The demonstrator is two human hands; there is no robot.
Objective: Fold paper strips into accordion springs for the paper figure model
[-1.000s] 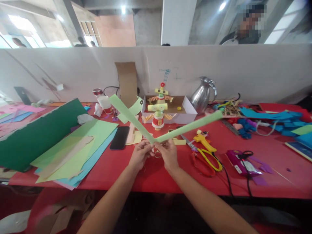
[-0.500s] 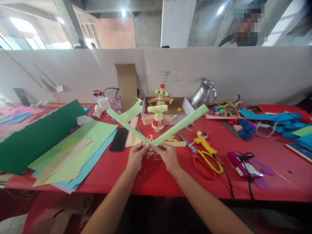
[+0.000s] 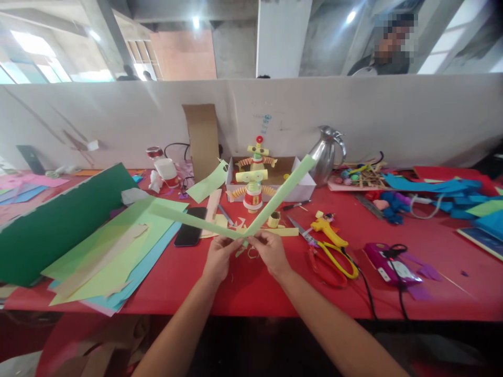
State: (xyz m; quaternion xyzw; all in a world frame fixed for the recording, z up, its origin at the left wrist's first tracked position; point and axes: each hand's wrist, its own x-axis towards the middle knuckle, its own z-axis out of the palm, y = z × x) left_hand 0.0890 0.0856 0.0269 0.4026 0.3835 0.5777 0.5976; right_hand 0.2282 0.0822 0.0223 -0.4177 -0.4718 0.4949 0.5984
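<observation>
Two pale green paper strips (image 3: 281, 195) meet in a V above the red table, joined or overlapped at the bottom where my fingers pinch. My left hand (image 3: 220, 255) is closed on the lower end, thumb and fingertips pressed on the left strip. Beside it, almost touching, my right hand (image 3: 270, 252) pinches the same corner from the right. The left strip lies low toward the paper stack, while the right one slants up toward the steel jug. Just beyond my hands stands a paper figure (image 3: 252, 191) with folded arms and a red-and-white base. My fingers hide the exact joint.
A green paper stack (image 3: 157, 209) and phone (image 3: 191, 225) lie left. Red-handled scissors (image 3: 328, 272), a yellow glue gun (image 3: 329, 233) and a purple box with cables (image 3: 387, 264) are on the right. A steel jug (image 3: 324, 154) and white tray (image 3: 306, 192) stand behind; a person is beyond the partition.
The left strip has swung down and left to a lower angle. The right strip has turned slightly more upright. Both hands keep their pinch at nearly the same place.
</observation>
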